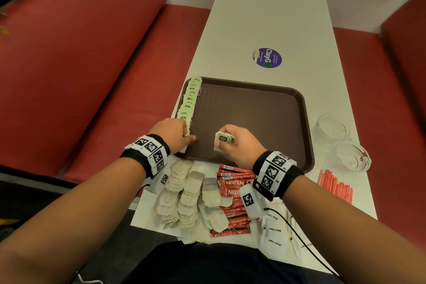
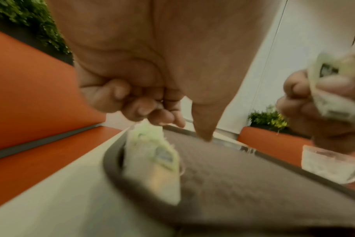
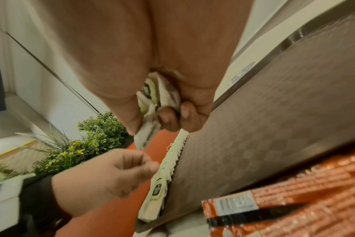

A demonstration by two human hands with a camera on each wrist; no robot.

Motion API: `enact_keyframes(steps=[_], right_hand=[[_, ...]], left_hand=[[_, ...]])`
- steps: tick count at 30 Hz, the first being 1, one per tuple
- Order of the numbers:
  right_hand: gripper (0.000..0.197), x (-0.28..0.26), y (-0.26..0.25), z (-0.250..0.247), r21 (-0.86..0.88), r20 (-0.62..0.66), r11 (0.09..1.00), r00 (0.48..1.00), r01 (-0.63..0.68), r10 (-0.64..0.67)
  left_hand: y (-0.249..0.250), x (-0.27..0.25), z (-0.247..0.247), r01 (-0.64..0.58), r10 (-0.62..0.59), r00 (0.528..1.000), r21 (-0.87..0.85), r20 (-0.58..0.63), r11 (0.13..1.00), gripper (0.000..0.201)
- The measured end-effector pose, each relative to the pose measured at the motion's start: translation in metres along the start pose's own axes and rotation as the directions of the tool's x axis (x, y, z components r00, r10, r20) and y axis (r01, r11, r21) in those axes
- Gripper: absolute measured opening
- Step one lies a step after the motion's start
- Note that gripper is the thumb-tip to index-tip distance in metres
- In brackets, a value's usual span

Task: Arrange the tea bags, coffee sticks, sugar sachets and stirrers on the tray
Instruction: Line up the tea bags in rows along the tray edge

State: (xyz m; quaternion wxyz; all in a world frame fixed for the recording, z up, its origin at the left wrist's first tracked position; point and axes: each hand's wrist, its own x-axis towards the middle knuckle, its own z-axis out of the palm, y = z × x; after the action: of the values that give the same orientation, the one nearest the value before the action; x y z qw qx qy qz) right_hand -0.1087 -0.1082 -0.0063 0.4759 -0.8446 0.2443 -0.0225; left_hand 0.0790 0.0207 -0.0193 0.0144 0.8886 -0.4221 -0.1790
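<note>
You are laying tea bags along the tray's [image 1: 297, 108] left edge: your left hand [image 1: 171, 132] pinches the near end of the row [image 1: 190, 99], about ten bags, while your right hand [image 1: 237, 145] grips a small bunch [image 1: 223, 139] over the tray. Next, tuck another against the row's near end. Two glass cups [image 1: 341, 143] stand right; coffee sticks [image 1: 232, 200], sugar [image 1: 274, 230] and stirrers [image 1: 335, 185] wait uncounted.

Both forearms reach up the frame's middle, left hand [image 1: 174, 132] with fingers curled downward, right hand [image 1: 239, 143] fisted, thumb pinching.
</note>
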Motion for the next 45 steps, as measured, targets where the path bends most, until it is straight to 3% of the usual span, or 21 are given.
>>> enact_keyframes(steps=[3,5,8,12,14,16,19,24,29,34,38,42,45], right_hand=[[0.015,0.000,0.003,-0.004,0.024,-0.053,1.000,0.999,-0.006,0.007],[0.022,0.000,0.004,-0.007,0.038,-0.096,0.999,0.995,-0.015,0.018],[0.025,0.002,0.004,-0.013,0.059,-0.161,0.998,0.986,-0.019,0.029],[0.021,0.003,0.008,-0.022,0.112,-0.210,0.993,0.975,-0.049,0.072],[0.021,0.002,0.012,-0.025,0.108,-0.206,0.991,0.973,-0.078,0.099],[0.019,0.002,0.019,-0.026,0.041,-0.141,0.993,0.983,-0.113,0.118],[0.011,0.001,0.030,-0.024,-0.131,0.015,0.979,0.987,-0.156,0.159],[0.017,-0.001,0.038,-0.019,-0.275,0.204,0.947,0.952,-0.167,0.227],[0.021,0.002,0.040,-0.022,-0.282,0.264,0.944,0.932,-0.173,0.249],[0.021,0.005,0.044,-0.026,-0.270,0.293,0.946,0.921,-0.177,0.256],[0.020,0.005,0.044,-0.026,-0.265,0.305,0.950,0.920,-0.165,0.245],[0.021,0.005,0.043,-0.026,-0.255,0.316,0.951,0.915,-0.174,0.252],[0.017,0.005,0.042,-0.026,-0.247,0.311,0.950,0.912,-0.194,0.267]], left_hand=[[0.017,-0.009,-0.015,-0.238,0.219,0.971,-0.355,-0.095,0.904,0.022],[0.029,-0.015,-0.024,-0.321,0.353,0.935,-0.527,-0.042,0.787,0.019],[0.043,-0.014,-0.026,-0.355,0.432,0.901,-0.527,0.025,0.772,0.019],[0.048,0.002,-0.024,-0.348,0.369,0.927,-0.518,-0.066,0.782,0.009],[0.043,0.021,-0.030,-0.298,0.281,0.953,-0.509,-0.112,0.808,0.009],[0.033,0.050,-0.041,-0.207,0.135,0.974,-0.473,-0.182,0.857,0.010],[0.018,0.094,-0.056,-0.072,-0.044,0.968,-0.445,-0.246,0.893,0.010],[0.011,0.152,-0.062,0.077,-0.167,0.968,-0.416,-0.185,0.906,0.025],[0.022,0.184,-0.054,0.147,-0.184,0.976,-0.266,-0.117,0.953,0.026],[0.036,0.192,-0.048,0.142,-0.151,0.983,-0.086,-0.106,0.986,0.028],[0.039,0.195,-0.045,0.080,-0.089,0.992,-0.106,-0.089,0.991,0.014],[0.042,0.191,-0.042,0.037,-0.037,0.999,-0.013,0.017,0.999,0.015],[0.040,0.191,-0.044,0.053,-0.054,0.998,0.034,0.031,0.998,0.021]])
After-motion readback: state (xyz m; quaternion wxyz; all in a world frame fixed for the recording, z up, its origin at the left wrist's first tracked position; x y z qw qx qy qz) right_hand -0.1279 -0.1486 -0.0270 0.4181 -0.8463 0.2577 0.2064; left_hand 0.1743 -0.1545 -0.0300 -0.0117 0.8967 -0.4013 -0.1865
